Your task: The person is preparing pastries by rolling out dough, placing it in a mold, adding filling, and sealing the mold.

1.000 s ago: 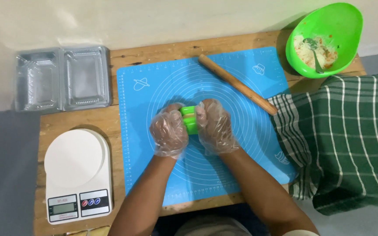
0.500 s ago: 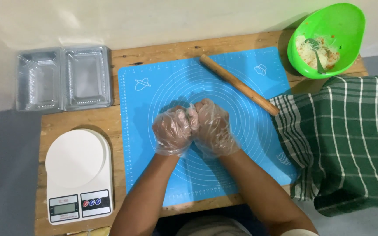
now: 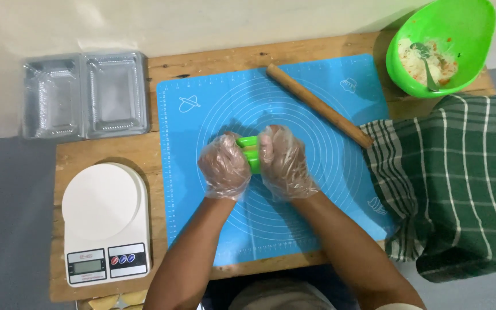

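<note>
Thin, crinkled clear plastic gloves cover both hands — the left hand and the right hand — with a faint sheen. Between them sits a smooth green plastic piece. The blue mat looks matt and rubbery. The rolling pin and the desk are bare wood. The trays are glossy clear plastic — the bowl shiny green plastic. The checked cloth is woven.
</note>
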